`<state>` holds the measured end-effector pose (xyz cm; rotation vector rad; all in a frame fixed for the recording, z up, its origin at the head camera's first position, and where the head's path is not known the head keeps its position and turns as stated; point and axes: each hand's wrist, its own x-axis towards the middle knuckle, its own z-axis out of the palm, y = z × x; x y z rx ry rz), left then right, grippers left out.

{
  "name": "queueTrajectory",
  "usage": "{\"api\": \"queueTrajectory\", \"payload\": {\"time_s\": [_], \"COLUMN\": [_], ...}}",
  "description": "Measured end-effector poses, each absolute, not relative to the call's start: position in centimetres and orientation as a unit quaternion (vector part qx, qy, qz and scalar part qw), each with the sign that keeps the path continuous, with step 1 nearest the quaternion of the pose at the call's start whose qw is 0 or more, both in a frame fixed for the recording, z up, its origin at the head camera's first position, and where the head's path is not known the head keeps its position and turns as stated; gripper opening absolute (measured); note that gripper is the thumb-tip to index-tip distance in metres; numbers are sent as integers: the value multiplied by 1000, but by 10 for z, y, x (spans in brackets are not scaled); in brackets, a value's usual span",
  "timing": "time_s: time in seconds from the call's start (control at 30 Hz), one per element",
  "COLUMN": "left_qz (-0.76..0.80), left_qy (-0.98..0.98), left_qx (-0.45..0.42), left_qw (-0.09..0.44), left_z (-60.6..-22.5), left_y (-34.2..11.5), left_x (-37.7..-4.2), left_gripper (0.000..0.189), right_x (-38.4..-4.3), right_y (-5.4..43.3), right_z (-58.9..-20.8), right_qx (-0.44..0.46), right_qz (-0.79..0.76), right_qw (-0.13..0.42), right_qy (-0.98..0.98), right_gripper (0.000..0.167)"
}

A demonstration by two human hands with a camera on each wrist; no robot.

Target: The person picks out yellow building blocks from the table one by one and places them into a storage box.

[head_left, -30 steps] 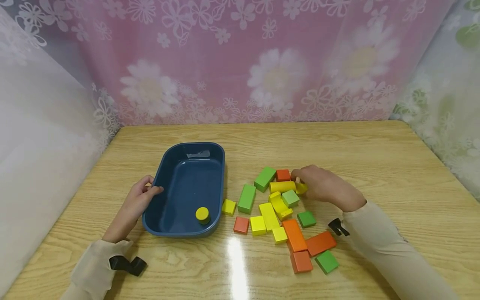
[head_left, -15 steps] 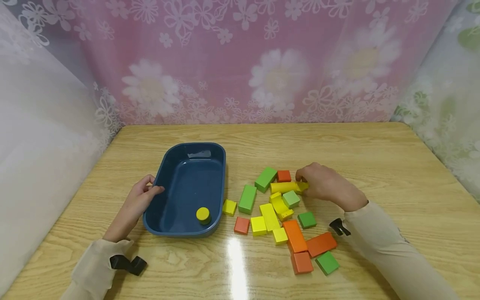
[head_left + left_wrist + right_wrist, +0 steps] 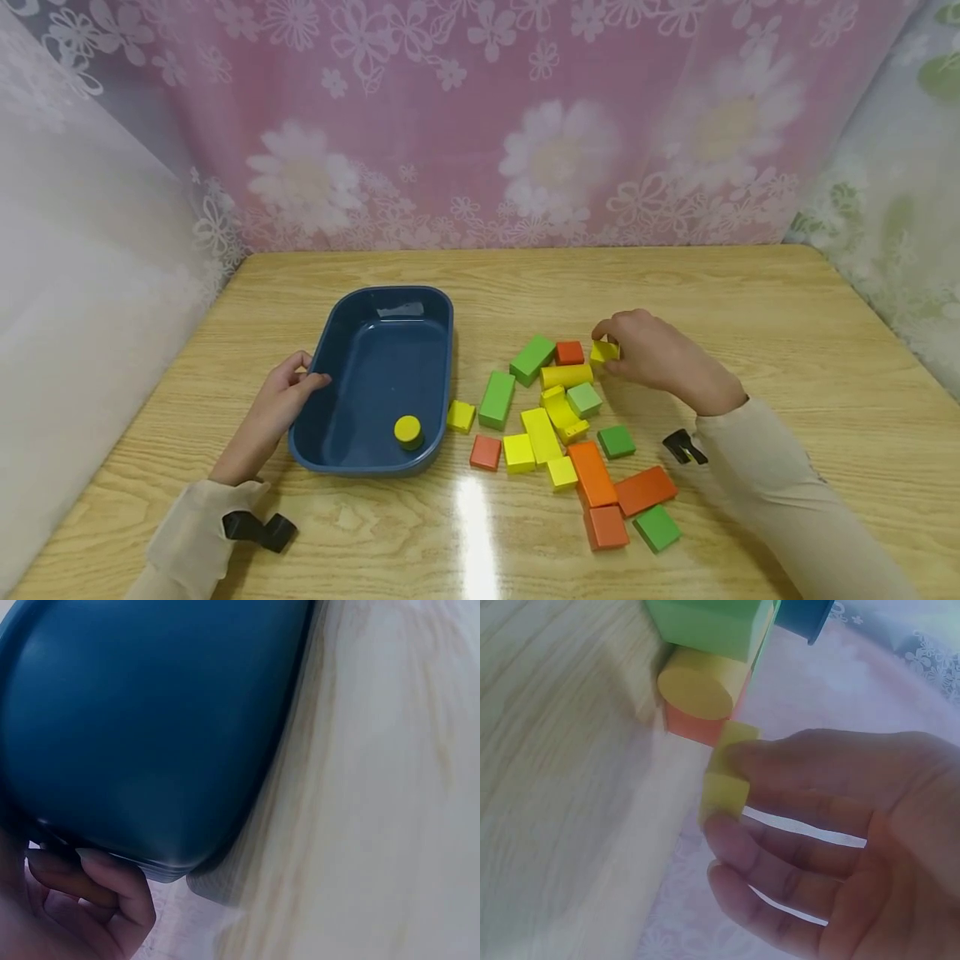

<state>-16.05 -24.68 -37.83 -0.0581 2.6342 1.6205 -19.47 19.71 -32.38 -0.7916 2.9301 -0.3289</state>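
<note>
My left hand (image 3: 264,412) holds the near-left rim of a dark blue plastic basin (image 3: 330,333), thumb over the edge and fingers outside it. In the left wrist view, curled fingertips (image 3: 112,877) lie against the wall of the basin (image 3: 157,735). A small yellow block (image 3: 603,352) is pinched between thumb and fingers of my right hand (image 3: 663,358), at the far right of a group of blocks. The right wrist view shows the same yellow block (image 3: 731,772) beyond a yellow cylinder (image 3: 697,682). One short yellow cylinder (image 3: 408,432) stands inside the basin.
Loose blocks lie right of the basin: green blocks (image 3: 497,400), an orange block (image 3: 592,473), a red block (image 3: 645,491), a yellow arch (image 3: 561,412) and a lying yellow cylinder (image 3: 567,376). A pink flowered curtain (image 3: 480,125) hangs behind the wooden table (image 3: 712,292).
My right hand has taken the yellow block from the end of the lying cylinder and raised it slightly up and away. The left hand stays on the basin.
</note>
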Motion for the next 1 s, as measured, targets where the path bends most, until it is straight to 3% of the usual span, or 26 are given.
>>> {"api": "queueTrajectory", "payload": {"time_s": [0.47,0.67,1.0], "left_qz": [520,525,521], "left_qy": [854,850,853], "left_qx": [-15,-16,-25], "left_qw": [19,22,22], "left_z": [-379,-378,-379], "left_y": [-246,-245,-247], "left_x": [-161,-162,-161], "left_gripper": [15,15,16], "right_x": [-195,-196,-197], "right_y": [191,178,127], "right_z": [-320,-319,-307], "right_qx": [-268,-271,-362], "right_qz": [-158,-179,-178], "right_qw": [-5,-16,-36], "right_qy": [950,946,914], "right_gripper": [33,20,13]}}
